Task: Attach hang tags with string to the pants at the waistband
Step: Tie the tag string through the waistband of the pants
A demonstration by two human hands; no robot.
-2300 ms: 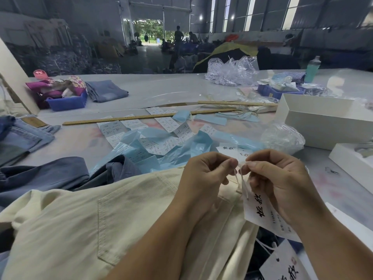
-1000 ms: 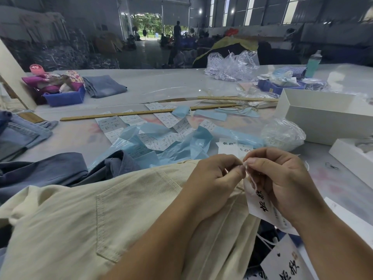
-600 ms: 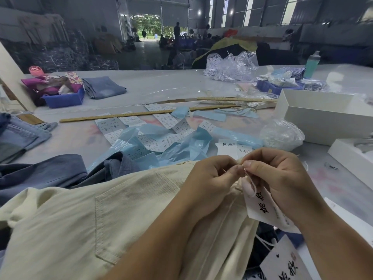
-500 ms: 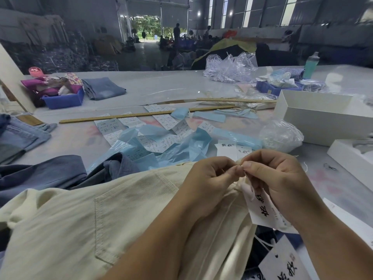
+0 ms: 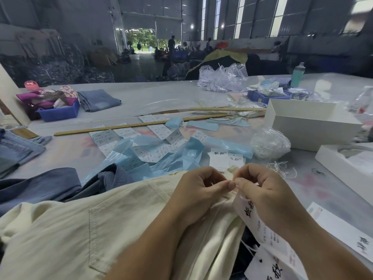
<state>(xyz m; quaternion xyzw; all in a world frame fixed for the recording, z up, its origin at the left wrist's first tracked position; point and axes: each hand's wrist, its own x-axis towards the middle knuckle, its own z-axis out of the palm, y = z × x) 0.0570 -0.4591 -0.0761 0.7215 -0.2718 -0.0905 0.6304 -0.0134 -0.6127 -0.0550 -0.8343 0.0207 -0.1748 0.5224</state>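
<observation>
Cream pants (image 5: 105,225) lie across the near table with a back pocket facing up. At the waistband edge my left hand (image 5: 198,190) and my right hand (image 5: 260,190) meet thumb to thumb, both pinching a thin white string that is barely visible between the fingertips. A white hang tag (image 5: 255,221) with black characters hangs below my right hand against the pants. A second tag (image 5: 268,267) lies lower at the bottom edge. Two more tags (image 5: 225,159) rest on the table just beyond my hands.
Blue plastic wrappers and printed slips (image 5: 153,150) litter the table ahead. A bag of strings (image 5: 270,143) and white boxes (image 5: 308,124) stand at right. Blue garments (image 5: 40,186) lie at left, a wooden ruler (image 5: 129,126) and blue bin (image 5: 58,113) further back.
My hands have stayed together at the waistband, with the fingertips closing tighter on the string. The tag hangs lower under my right hand. The camera view shifted slightly.
</observation>
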